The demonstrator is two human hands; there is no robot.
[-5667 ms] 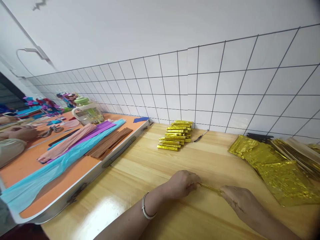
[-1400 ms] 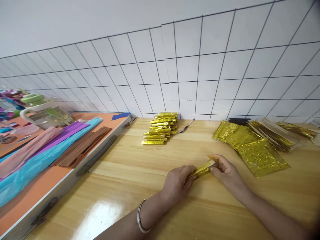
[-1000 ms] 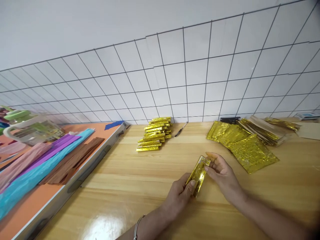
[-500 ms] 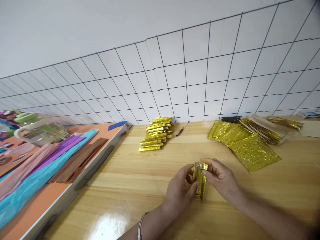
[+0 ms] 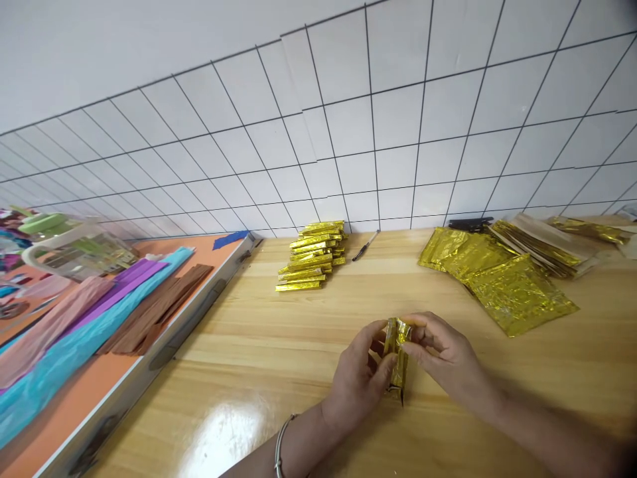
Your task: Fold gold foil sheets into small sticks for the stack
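A folded gold foil strip (image 5: pixel 397 358) stands nearly upright over the wooden table (image 5: pixel 279 358), held between both hands. My left hand (image 5: pixel 359 380), with a bangle on the wrist, pinches its lower left side. My right hand (image 5: pixel 442 362) grips its top end with thumb and fingers closed. Farther back a stack of folded gold strips (image 5: pixel 311 256) lies near the tiled wall.
Flat gold foil sheets (image 5: pixel 502 279) and a bundle of gold strips (image 5: pixel 542 242) lie at the right. A black pen (image 5: pixel 365 245) rests by the wall. An orange board (image 5: pixel 70 392) at the left carries coloured crepe paper (image 5: pixel 74 332) and a clear jug (image 5: pixel 74 249).
The gold strip, earlier flat between my hands, has been swung upright and folded shorter. Both hands have closed in around it. The view has shifted slightly.
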